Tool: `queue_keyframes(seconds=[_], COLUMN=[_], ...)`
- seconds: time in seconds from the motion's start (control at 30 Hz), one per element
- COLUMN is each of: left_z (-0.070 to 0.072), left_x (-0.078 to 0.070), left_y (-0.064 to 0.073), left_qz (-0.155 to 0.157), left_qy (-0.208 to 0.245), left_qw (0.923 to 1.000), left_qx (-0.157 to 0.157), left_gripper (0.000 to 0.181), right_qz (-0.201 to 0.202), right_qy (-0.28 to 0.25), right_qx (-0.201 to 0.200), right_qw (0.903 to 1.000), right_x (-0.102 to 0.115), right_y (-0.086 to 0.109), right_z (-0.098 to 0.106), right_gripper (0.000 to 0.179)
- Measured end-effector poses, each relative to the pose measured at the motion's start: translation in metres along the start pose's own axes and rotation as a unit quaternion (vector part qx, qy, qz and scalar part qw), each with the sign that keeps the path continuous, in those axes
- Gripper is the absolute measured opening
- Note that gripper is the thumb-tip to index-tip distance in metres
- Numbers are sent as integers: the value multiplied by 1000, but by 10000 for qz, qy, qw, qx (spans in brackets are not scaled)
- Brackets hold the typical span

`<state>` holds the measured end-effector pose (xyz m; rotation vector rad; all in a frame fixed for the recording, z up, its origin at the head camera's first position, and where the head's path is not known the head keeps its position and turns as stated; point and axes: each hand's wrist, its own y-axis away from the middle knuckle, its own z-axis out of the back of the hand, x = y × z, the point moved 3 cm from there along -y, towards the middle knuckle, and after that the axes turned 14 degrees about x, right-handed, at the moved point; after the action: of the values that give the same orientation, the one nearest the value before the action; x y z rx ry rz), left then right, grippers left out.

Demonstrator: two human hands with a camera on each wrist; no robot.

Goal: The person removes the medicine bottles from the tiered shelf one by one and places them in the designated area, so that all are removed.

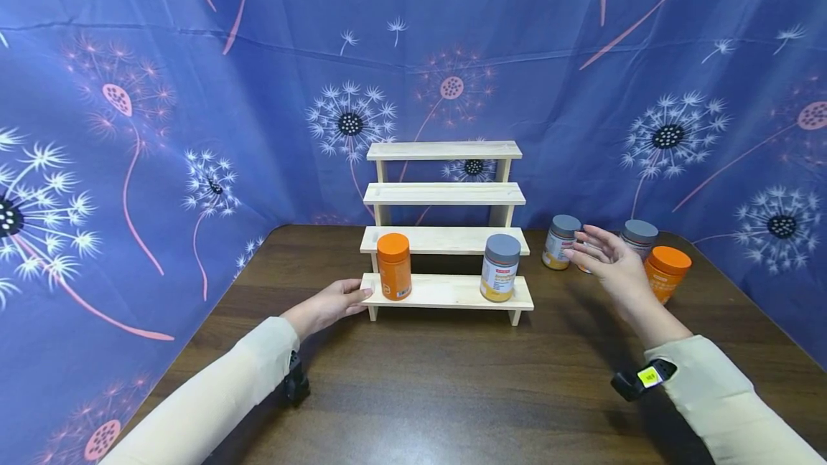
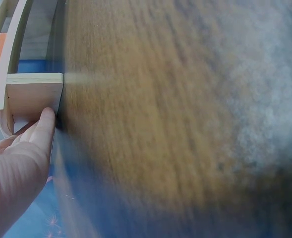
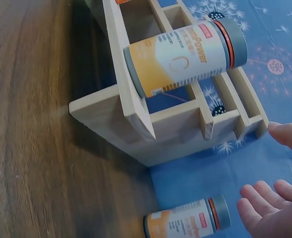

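Note:
A pale wooden four-step stand (image 1: 446, 239) stands on the table. My left hand (image 1: 329, 305) holds the left end of its lowest step; in the left wrist view the fingers (image 2: 42, 131) lie against the side panel. That step carries an orange jar (image 1: 394, 268) on the left and a grey-lidded jar (image 1: 500, 269) on the right. My right hand (image 1: 617, 268) hovers with fingers extended, holding nothing, just right of another grey-lidded jar (image 1: 559, 244) on the table. Behind the hand are a further grey-lidded jar (image 1: 639, 235) and an orange-lidded jar (image 1: 667, 271), both partly hidden.
The dark wood table (image 1: 439, 386) runs back to a blue cloth (image 1: 278, 106) with dandelion prints, which hangs behind and at both sides. The stand's upper three steps hold no jars.

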<state>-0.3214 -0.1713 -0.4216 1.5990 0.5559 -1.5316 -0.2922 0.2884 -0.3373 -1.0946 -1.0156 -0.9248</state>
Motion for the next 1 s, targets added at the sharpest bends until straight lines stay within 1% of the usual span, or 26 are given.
queue_keyframes(seconds=[0.1,0.23,0.43,0.5,0.73,0.83,0.93,1.0], left_z=[0,-1,-1,-2,-2,-2,-2,-2], left_x=[0,0,0,0,0,0,-1,-2], left_y=[0,1,2,2,1,1,2,2], left_qz=[-59,-98,25,36,-21,-20,23,45], left_qy=[-13,7,-6,-1,35,8,22,34], left_qw=[10000,9999,10000,10000,10000,10000,10000,10000], left_qx=[29,24,-33,-66,-3,-4,-40,-57], left_gripper=[51,51,51,51,52,52,51,51], right_qz=[-12,-159,-484,-547,-486,-524,-580,-596], right_qy=[105,386,950,1044,996,1137,1143,1049], right_qx=[50,104,112,121,204,237,347,448], right_qw=[9999,9991,9942,9930,9936,9919,9911,9917], right_x=[1,2,2,3,5,6,6,6], right_y=[-2,-3,-3,-3,-4,-5,-6,-7], right_z=[-4,-9,-15,-17,-27,-32,-38,-42], right_gripper=[72,72,72,72,73,73,73,73])
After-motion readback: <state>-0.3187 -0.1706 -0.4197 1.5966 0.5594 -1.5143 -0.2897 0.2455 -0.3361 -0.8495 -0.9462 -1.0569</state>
